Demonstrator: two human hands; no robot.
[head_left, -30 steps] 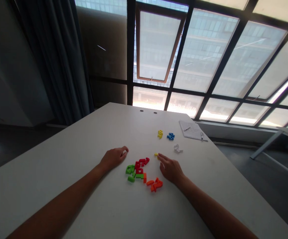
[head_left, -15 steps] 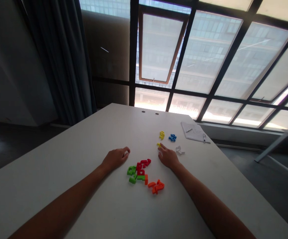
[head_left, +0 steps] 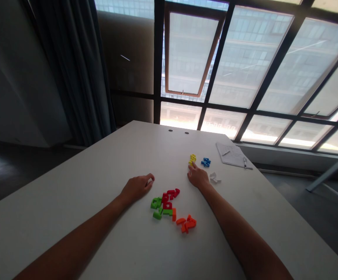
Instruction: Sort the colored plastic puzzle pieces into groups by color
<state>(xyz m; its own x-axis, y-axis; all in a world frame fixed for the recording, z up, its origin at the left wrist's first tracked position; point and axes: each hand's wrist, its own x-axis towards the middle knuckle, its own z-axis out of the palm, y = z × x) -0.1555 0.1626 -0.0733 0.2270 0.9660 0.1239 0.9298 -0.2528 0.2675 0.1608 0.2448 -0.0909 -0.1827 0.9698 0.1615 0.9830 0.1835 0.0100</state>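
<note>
My right hand (head_left: 198, 177) reaches far across the white table (head_left: 99, 194), its fingertips pinched on a small yellow piece right against the yellow pile (head_left: 192, 159). My left hand (head_left: 136, 187) rests on the table, fingers curled over something small and white I cannot make out. Between my arms lie green pieces (head_left: 157, 205), red pieces (head_left: 169, 195) and orange pieces (head_left: 186, 222). Blue pieces (head_left: 206, 161) and a white piece (head_left: 214, 179) lie just right of my right hand.
A sheet of paper (head_left: 232, 154) with a pen (head_left: 245, 162) lies at the far right of the table. Behind the table stands a large window with dark frames; a dark curtain (head_left: 69, 70) hangs at the left. The table's right edge (head_left: 274, 194) drops to the floor.
My right hand has slid a small yellow piece away from me, from beside the red pieces up to the yellow pile. The left hand has stayed put.
</note>
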